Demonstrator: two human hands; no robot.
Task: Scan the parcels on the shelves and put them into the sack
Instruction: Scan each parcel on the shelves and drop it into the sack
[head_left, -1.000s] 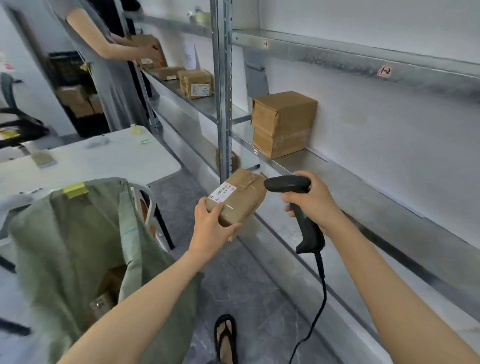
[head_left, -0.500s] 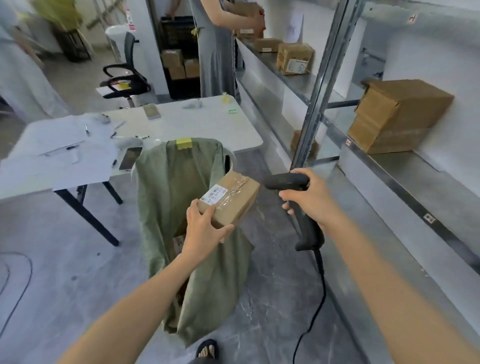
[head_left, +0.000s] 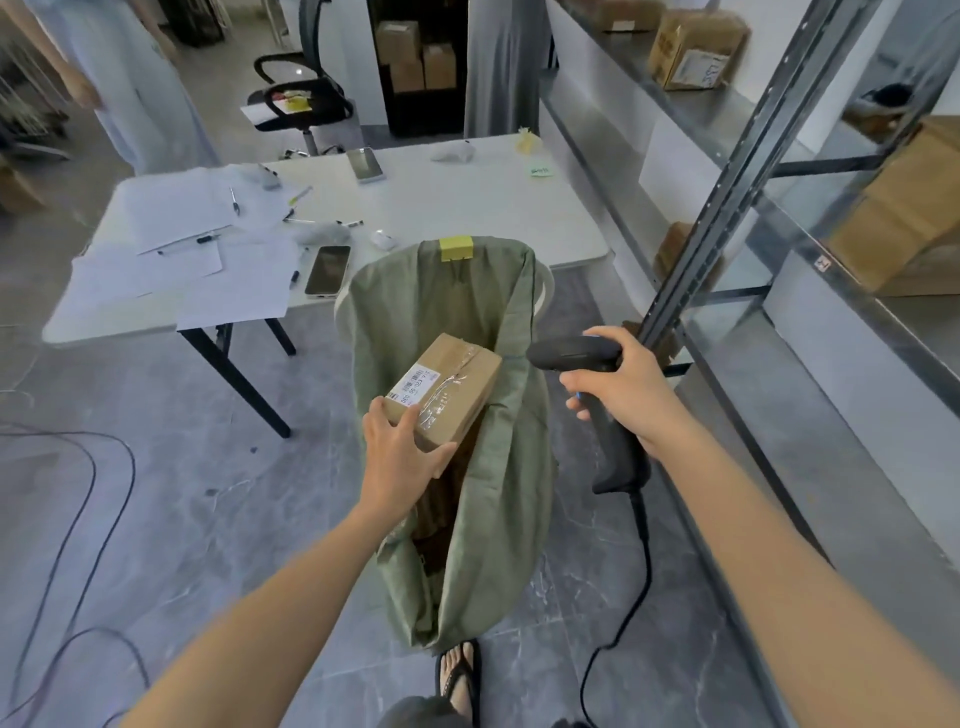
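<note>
The parcel (head_left: 452, 384) is no longer held beside the shelves (head_left: 737, 111); it is positioned over the open mouth of the sack (head_left: 498, 545), gripped at its near end by the left hand (head_left: 397, 457). The scanner (head_left: 571, 356) is clasped by the right hand (head_left: 628, 395). Release is judged the next step.

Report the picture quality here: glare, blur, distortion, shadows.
Head view: even, soft light, no hard shadows; the clear tape on the parcel in the left hand glints; its label and the scanner in the right hand are crisp, while the far box on the shelf looks soft; the wide lens slants the shelf post.
</note>
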